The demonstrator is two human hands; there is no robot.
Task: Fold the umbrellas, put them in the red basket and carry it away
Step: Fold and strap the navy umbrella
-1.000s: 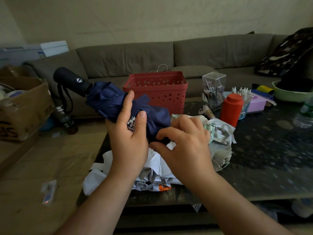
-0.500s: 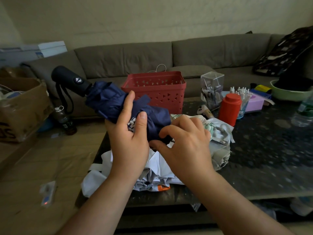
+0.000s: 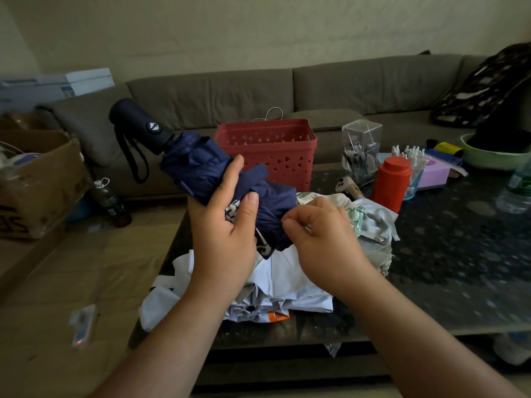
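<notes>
Seen from the head camera, the left hand point(image 3: 222, 234) gripped a folded navy umbrella point(image 3: 201, 168) above the dark table point(image 3: 459, 254), while the right hand point(image 3: 321, 237) pinched its fabric near the tip. The red basket point(image 3: 267, 152) stood just behind, on the table, and pale umbrellas point(image 3: 287, 282) lay beneath the hands.

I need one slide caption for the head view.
Left hand grips navy umbrella; right hand pinches its fabric.
</notes>
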